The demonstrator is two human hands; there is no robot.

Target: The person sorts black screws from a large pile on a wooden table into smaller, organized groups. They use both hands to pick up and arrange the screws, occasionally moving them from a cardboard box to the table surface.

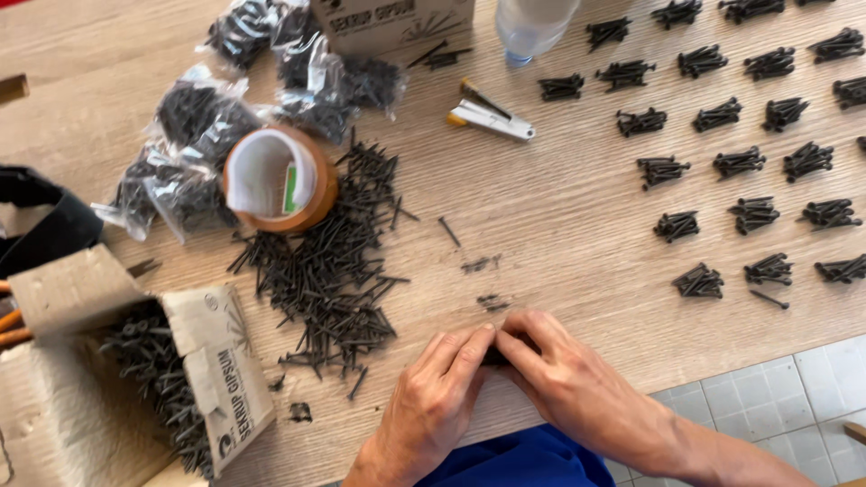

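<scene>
Both hands meeting at the near edge of the desk [577, 207], left hand [439, 397] and right hand [577, 383] fingertips pinching a small dark bundle of screws [498, 355], black, thin, mostly hidden, loose screw heap [334, 271] just left, sorted bundles [740, 162] far right.

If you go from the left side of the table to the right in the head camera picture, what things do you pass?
Open cardboard box of screws → roll of brown tape → loose pile of black screws → stapler → rows of small screw bundles.
</scene>
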